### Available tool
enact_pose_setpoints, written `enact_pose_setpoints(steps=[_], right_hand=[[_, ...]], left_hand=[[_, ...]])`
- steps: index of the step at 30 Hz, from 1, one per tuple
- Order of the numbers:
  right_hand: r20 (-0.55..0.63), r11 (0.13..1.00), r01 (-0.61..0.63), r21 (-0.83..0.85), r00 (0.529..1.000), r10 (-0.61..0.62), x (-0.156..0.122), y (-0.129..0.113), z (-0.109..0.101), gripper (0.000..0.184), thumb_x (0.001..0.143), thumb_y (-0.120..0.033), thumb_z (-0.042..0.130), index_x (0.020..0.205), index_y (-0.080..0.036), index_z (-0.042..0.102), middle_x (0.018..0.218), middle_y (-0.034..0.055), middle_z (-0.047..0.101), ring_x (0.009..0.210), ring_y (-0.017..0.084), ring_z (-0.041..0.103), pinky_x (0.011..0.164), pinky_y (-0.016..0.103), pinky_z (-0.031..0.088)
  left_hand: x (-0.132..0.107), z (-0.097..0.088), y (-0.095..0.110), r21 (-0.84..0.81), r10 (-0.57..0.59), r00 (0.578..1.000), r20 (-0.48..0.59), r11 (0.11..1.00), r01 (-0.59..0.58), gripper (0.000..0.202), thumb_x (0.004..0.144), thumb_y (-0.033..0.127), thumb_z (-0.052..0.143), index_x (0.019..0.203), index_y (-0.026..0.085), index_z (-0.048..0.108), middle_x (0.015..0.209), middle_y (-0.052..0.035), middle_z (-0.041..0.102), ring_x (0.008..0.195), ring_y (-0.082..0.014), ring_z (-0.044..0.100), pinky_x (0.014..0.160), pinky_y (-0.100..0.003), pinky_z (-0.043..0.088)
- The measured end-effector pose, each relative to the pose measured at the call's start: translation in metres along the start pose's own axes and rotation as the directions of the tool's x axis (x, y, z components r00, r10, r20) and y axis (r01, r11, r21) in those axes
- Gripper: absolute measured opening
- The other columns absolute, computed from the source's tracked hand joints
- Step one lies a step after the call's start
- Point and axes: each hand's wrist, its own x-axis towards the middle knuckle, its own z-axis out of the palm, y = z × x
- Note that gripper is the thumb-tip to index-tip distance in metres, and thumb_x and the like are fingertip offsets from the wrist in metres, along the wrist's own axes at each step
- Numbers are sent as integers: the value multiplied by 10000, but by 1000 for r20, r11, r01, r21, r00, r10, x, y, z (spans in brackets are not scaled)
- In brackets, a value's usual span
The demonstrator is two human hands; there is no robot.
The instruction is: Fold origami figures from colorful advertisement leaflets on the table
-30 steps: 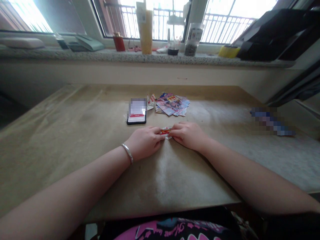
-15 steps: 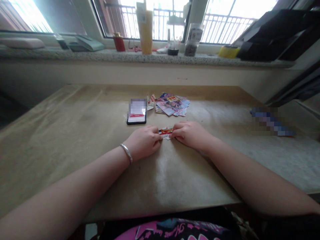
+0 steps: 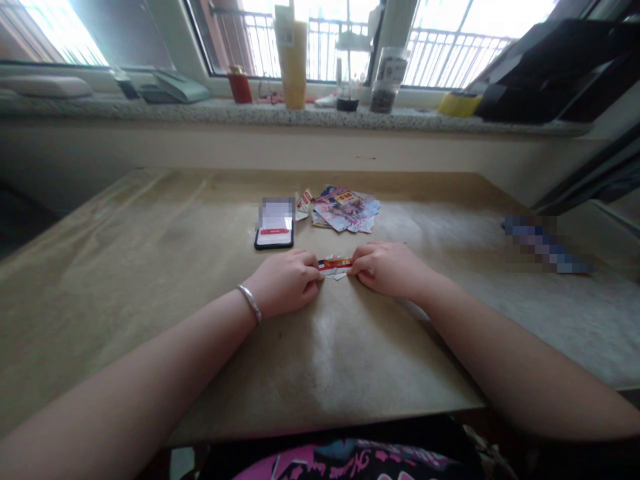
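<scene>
A small folded piece of printed paper (image 3: 335, 267), white with red and yellow bands, lies on the table between my hands. My left hand (image 3: 289, 281), with a silver bangle at the wrist, pinches its left end. At the right end, the fingers of my right hand (image 3: 385, 268) are closed on the paper's edge. Both fingertips rest low against the tabletop, and they partly hide the paper's ends. Beyond the hands sits a loose pile of colourful printed paper pieces (image 3: 346, 210). Left of that pile stands another folded paper piece (image 3: 303, 203).
A phone (image 3: 275, 233) with a lit screen lies behind my left hand on the table (image 3: 165, 280). A blurred blue strip (image 3: 545, 247) is at the far right. Bottles, jars and yellow tape (image 3: 459, 104) line the granite windowsill (image 3: 200, 115).
My right hand has shifted slightly to the right along the paper, so more of its printed band shows. My left hand keeps its hold on the other end.
</scene>
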Motion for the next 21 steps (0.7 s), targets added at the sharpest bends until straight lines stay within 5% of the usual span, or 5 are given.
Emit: enact_pose_setpoints(steps=[13,21], right_hand=[[43,992,-109,66,993,106,-1,5,-1,219,789,-212,505,831,-265,713,927,3,680,787,154,604,624,248,374],[-4,999,47,-18,999,-47,-3,-1,-4,271,850,-214,456,998,-235,682,893,34,693,779,158,600,620,254,345]], left_hand=[[-2,-1,-2,-7,10,999,33,1000,-10,232,804,187,496,883,194,714,890,-52,648,824,-183,594,733,-301,500],[-1,2,-5,-17,48,999,8,999,-48,217,823,177,481,890,175,688,883,-58,638,820,-176,585,743,-299,491]])
